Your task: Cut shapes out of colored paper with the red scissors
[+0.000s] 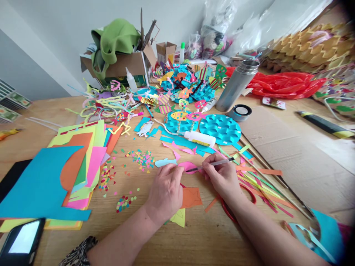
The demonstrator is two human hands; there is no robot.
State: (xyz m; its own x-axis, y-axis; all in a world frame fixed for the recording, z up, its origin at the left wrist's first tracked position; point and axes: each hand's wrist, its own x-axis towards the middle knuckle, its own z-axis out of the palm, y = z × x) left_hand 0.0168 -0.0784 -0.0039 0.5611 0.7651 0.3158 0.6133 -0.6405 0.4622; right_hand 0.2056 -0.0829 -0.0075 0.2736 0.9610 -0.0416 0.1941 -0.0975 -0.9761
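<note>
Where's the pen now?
In the head view, the pen is right of centre in the right hand, its tip at the pink cutout by the left hand.

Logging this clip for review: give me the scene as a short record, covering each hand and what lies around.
Left hand: fingertips at a pink paper cutout
Right hand: grips a slim pen, tip at the cutout
Beyond hands: white glue bottle, lying down
By right forearm: red-handled scissors, partly hidden
Far left: stacked coloured paper
Surface: wooden table
</note>
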